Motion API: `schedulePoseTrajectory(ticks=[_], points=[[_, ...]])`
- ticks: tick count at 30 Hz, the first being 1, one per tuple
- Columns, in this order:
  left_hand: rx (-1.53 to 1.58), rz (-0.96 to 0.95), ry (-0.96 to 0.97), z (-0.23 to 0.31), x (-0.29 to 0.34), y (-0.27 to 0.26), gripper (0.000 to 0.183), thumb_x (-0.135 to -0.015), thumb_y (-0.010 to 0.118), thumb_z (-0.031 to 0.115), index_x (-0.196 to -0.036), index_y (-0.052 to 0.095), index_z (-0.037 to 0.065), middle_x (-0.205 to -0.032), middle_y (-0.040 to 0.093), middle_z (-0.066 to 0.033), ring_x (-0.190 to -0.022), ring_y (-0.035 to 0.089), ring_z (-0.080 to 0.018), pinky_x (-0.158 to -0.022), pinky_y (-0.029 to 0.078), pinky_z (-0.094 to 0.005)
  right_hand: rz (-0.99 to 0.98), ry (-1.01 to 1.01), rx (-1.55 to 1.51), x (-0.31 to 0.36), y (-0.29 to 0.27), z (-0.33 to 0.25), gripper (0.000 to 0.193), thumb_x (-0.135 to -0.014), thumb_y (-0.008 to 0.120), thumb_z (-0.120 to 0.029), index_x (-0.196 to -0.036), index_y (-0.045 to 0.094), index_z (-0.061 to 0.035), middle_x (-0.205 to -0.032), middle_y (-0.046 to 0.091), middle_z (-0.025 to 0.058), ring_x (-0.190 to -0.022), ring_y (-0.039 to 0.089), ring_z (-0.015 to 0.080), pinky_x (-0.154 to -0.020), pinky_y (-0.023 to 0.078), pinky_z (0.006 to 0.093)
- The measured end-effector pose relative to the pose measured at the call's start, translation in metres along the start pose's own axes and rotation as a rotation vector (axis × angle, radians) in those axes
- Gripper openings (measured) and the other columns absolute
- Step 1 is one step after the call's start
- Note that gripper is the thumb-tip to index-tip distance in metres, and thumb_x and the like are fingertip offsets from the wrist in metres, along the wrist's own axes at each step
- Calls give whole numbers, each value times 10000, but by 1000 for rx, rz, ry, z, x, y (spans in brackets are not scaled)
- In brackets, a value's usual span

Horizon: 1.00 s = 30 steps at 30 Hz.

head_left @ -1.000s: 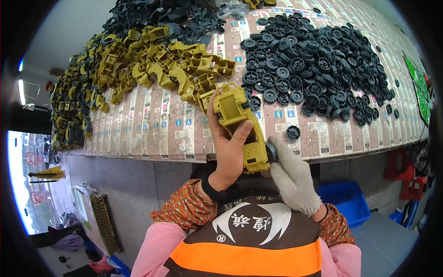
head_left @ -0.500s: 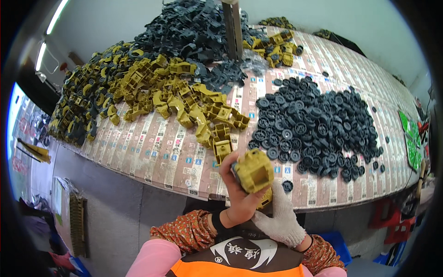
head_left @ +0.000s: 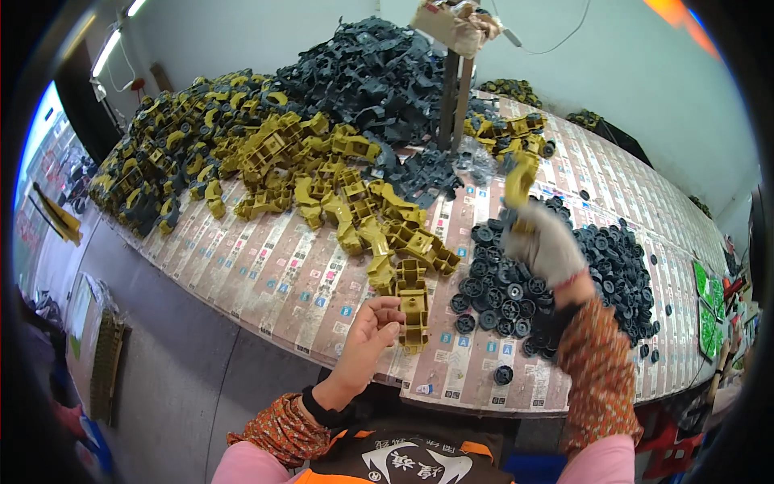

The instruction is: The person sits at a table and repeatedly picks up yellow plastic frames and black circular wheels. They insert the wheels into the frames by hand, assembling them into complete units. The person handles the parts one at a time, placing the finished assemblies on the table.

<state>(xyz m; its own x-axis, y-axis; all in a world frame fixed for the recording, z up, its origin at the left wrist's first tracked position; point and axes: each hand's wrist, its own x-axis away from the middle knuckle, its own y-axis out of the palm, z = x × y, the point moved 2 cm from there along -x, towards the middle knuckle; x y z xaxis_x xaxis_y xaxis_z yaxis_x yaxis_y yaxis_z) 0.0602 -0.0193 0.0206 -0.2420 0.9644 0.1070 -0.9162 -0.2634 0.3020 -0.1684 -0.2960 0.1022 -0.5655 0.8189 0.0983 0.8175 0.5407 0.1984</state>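
Note:
My bare left hand (head_left: 367, 347) is at the table's near edge, thumb and fingers loosely apart. Its fingertips reach the left side of a yellow plastic toy vehicle body (head_left: 414, 310) lying at the front of the pile, and no grip shows. My right hand (head_left: 548, 246), in a whitish knit glove, is stretched out over the wheel heap. It is closed on another yellow toy vehicle body (head_left: 522, 179), smeared by motion; the gloved fingers are partly hidden behind the hand. Dark toy wheels (head_left: 504, 298) lie under and around that hand.
More yellow bodies (head_left: 274, 149) spread across the table (head_left: 274, 266) at left, beside a mound of yellow-and-dark pieces (head_left: 153, 153). Dark plastic parts (head_left: 363, 73) are heaped behind, next to an upright post (head_left: 455, 101). Green pieces (head_left: 708, 315) lie at the far right.
My hands have parted. The right one has carried a yellow body from near my chest forward and right over the wheels; the left has let go and moved to another body. The view has shifted.

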Motion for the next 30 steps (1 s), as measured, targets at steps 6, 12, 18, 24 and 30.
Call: schedulePoseTrajectory(ticks=[6,12,18,24,30], points=[[-103,40,-29,5,8,-36,367,-1053,586,174,-1414,542,121,-1238,618,-8,-1104,596,-109,-907,457,-273,175,-309,68,-114,4,-65,393,-1005,677,-212,-1289,549,27,-1166,659,149,-935,673,205,-765,575,356],[-260,163,4,-1,-23,-63,358,-1049,615,182,-1398,536,149,-1145,585,15,-999,541,-81,-865,447,-273,113,-147,594,-37,61,-25,485,-963,661,-196,-1358,581,72,-1157,687,141,-980,688,202,-818,563,330],[-288,207,40,-19,-44,-35,720,-963,749,149,-1535,313,167,-1294,446,-96,-1088,496,-152,-919,488,-313,-65,-195,1071,81,62,30,369,-914,673,-123,-1258,672,9,-1028,701,173,-902,701,292,-840,555,366],[-839,217,331,-40,-40,25,961,-827,874,129,-1543,235,68,-1405,326,-207,-1323,384,-365,-1161,358,-481,162,-149,973,179,32,45,244,-933,651,-29,-1163,711,26,-1001,713,151,-865,695,236,-806,549,326],[-806,234,344,-45,-54,21,935,-816,785,23,-1550,213,112,-1387,365,-248,-1299,453,-388,-1124,424,-490,342,-80,919,231,3,81,192,-942,662,-32,-1118,727,6,-1015,733,149,-876,713,207,-782,546,311]])
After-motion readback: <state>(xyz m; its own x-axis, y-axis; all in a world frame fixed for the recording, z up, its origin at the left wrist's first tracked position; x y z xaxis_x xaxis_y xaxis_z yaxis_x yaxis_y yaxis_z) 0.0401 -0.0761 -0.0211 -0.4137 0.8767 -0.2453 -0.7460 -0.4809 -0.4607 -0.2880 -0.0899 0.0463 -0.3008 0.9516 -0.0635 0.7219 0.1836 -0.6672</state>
